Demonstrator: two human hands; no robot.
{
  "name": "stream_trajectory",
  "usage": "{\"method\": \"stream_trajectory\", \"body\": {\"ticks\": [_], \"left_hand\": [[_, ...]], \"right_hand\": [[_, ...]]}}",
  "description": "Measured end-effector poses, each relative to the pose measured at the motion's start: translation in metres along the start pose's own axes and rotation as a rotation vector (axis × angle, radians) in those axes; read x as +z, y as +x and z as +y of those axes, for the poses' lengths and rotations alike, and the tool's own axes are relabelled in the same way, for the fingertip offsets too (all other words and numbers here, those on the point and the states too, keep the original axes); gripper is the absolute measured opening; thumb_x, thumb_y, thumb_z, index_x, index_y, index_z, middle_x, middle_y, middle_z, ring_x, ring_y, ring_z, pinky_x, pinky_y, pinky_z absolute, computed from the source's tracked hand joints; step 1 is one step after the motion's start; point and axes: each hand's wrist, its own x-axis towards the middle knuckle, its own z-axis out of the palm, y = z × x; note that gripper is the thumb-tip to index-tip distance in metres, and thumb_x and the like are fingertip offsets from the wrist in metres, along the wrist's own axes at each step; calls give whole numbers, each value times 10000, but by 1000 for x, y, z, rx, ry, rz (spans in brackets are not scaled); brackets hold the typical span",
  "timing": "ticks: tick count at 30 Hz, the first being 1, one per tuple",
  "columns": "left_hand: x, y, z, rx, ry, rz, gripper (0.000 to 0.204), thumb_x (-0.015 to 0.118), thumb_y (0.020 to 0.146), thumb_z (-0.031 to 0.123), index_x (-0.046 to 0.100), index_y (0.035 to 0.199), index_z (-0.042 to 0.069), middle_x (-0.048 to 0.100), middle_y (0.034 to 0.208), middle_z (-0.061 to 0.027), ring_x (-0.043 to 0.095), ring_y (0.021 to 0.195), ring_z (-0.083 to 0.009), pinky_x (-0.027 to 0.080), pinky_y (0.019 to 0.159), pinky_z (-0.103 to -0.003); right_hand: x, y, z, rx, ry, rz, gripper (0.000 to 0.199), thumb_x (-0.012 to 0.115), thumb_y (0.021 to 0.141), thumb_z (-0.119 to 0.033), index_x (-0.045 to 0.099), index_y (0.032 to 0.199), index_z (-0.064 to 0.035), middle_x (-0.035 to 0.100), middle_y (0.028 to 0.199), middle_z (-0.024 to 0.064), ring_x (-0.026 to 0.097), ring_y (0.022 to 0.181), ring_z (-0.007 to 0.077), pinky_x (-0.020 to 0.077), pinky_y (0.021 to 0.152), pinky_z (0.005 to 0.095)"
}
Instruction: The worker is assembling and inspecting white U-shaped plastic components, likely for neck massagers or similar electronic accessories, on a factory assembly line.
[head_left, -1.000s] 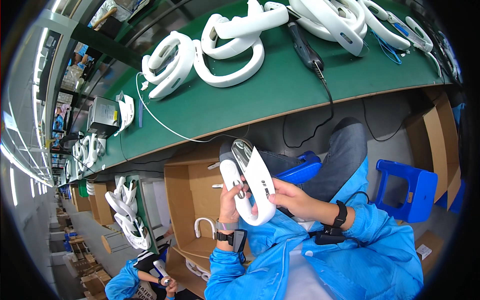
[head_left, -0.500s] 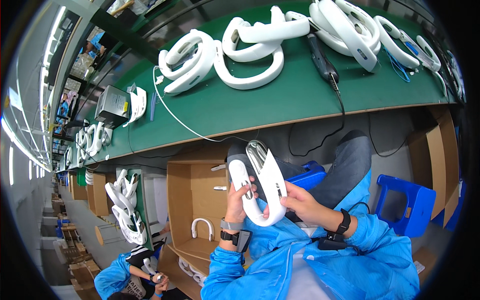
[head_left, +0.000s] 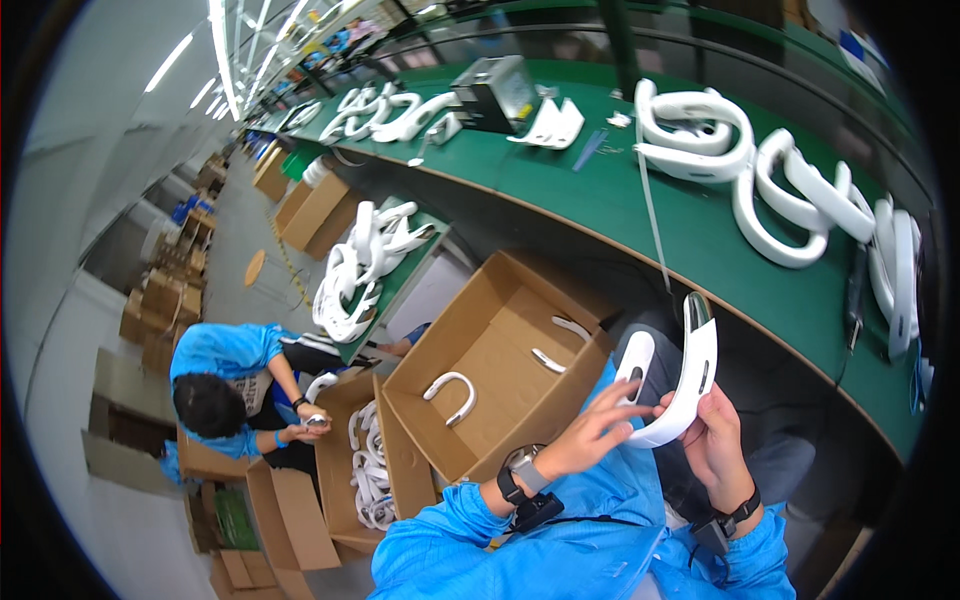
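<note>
A white U-shaped neck fan [head_left: 690,385], with a shiny metallic inner face near one tip and a dark slot on its side, is held up in front of me. My right hand [head_left: 714,440] grips its right side near the bend, thumb on the outside. My left hand [head_left: 585,435] is at its left arm, fingers stretched and spread, some fingertips against or very near the white shell. A thin white cable [head_left: 655,225] runs down from the bench towards the fan's upper tip; whether it plugs in is unclear.
The green bench [head_left: 600,235] carries several white neck fans [head_left: 700,135] and a black box [head_left: 497,93]. A cardboard carton [head_left: 490,375] at my left holds a few white U-shaped pieces; another carton [head_left: 330,440] is fuller. A co-worker in blue [head_left: 225,390] sits at far left.
My view has swung left, bringing the cartons and co-worker further into the picture. My left hand has loosened from the neck fan and spread its fingers; my right hand still holds it.
</note>
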Motion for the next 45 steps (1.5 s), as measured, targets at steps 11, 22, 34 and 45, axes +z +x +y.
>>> {"method": "stream_trajectory", "body": {"ticks": [11,22,34,45], "left_hand": [[-9,-37,-34,-163,-277,237,345,625,862,124,561,1183,14,670,978,-193,663,924,-331,497,811,-376],[-33,-56,-132,-402,-148,709,317,633,870,117,568,1148,-19,669,951,-186,653,881,-256,495,777,-344],[-174,-61,-206,-402,136,1144,294,608,851,89,591,1129,-8,672,941,-217,661,885,-355,505,763,-394],[-443,-16,-224,-406,596,1402,466,604,843,93,510,1262,-90,631,1071,-307,633,981,-420,493,838,-432]], "right_hand": [[8,89,43,350,-239,-142,370,471,983,-183,508,1284,28,623,1203,154,613,1102,258,493,946,396],[101,139,-8,-182,-936,-254,394,607,892,-223,600,1220,-4,593,1264,94,515,1221,200,389,1011,316],[138,257,-14,-608,-1822,-511,471,707,696,-48,631,1160,-76,482,1346,156,350,1361,396,357,1085,474],[141,289,-6,-646,-1968,-606,567,783,579,-165,646,1127,-122,465,1194,181,407,1294,412,301,1115,545]]}}
